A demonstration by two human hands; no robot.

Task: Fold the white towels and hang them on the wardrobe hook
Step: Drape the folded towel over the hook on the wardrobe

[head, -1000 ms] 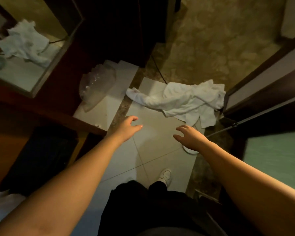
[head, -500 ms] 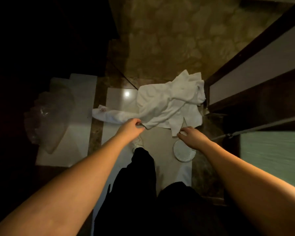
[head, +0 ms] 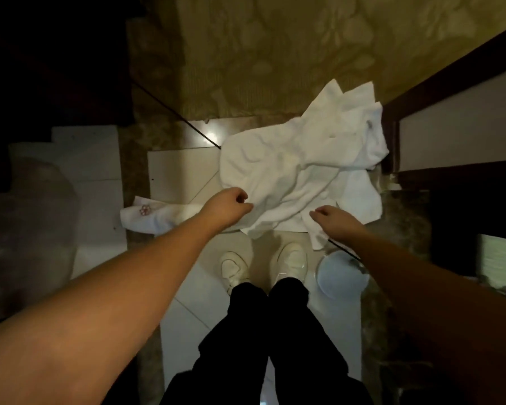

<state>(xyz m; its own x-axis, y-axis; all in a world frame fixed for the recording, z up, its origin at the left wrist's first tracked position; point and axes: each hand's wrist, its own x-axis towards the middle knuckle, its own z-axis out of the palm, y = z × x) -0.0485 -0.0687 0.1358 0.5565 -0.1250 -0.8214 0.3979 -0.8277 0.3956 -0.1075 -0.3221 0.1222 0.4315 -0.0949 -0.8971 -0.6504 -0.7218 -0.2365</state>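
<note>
Your left hand (head: 227, 206) grips towels (head: 298, 171), fingers curled; right hand (head: 332, 220) pinches towel edge. Pink flower mark (head: 144, 209) only, no readable text.

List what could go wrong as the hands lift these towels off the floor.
1. The white towels lie in one tangled heap, so the left hand and right hand may lift different pieces together.
2. A thin black cord seems to run under the heap and could get dragged.
3. The shoes stand close to the hanging edge; stepping on it is possible.
</note>
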